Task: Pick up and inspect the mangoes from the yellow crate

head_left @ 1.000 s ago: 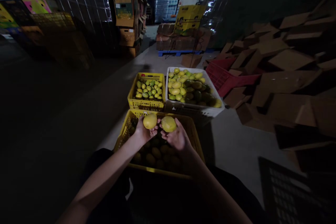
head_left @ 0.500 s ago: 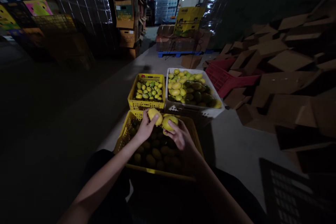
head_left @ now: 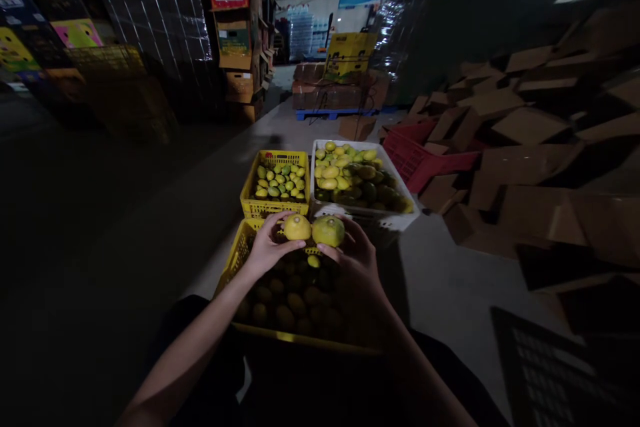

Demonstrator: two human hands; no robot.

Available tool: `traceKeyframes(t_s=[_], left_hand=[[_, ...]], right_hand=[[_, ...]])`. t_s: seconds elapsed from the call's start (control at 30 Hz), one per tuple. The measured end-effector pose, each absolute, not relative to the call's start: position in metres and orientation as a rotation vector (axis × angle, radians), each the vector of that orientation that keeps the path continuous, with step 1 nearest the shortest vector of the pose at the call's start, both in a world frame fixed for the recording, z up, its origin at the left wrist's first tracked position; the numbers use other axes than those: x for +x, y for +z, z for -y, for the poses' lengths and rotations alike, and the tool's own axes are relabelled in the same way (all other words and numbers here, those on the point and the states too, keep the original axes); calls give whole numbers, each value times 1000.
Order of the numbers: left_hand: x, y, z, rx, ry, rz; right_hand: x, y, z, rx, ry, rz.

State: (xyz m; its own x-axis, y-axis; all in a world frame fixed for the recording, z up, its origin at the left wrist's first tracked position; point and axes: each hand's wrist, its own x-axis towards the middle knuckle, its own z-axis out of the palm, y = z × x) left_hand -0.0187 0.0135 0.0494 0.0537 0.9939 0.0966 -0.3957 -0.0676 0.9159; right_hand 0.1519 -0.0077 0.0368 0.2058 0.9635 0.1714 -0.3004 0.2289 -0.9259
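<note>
Yellow fruit [head_left: 297,227], pinched in our left hand [head_left: 267,248]; greener fruit [head_left: 328,231], pinched in our right hand [head_left: 361,255]. Both above near crate [head_left: 291,336], ends facing us, likely so we view them together.

Rightmost fruit [head_left: 331,315] in the near yellow crate [head_left: 239,248] indistinct in shadow

No legible text anywhere.
</note>
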Motion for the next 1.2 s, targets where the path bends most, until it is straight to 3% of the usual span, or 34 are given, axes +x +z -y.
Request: traceKeyframes(t_s=[0.47,0.93,1.2], left_hand=[[-24,50,-13,535,1125,-624],[-14,51,-12,243,1145,-602],[-12,39,-15,260,1101,-582]], right_hand=[[164,41,6,-893,1386,858],[153,11,-7,-809,1643,640],[141,9,-6,-776,1832,785]])
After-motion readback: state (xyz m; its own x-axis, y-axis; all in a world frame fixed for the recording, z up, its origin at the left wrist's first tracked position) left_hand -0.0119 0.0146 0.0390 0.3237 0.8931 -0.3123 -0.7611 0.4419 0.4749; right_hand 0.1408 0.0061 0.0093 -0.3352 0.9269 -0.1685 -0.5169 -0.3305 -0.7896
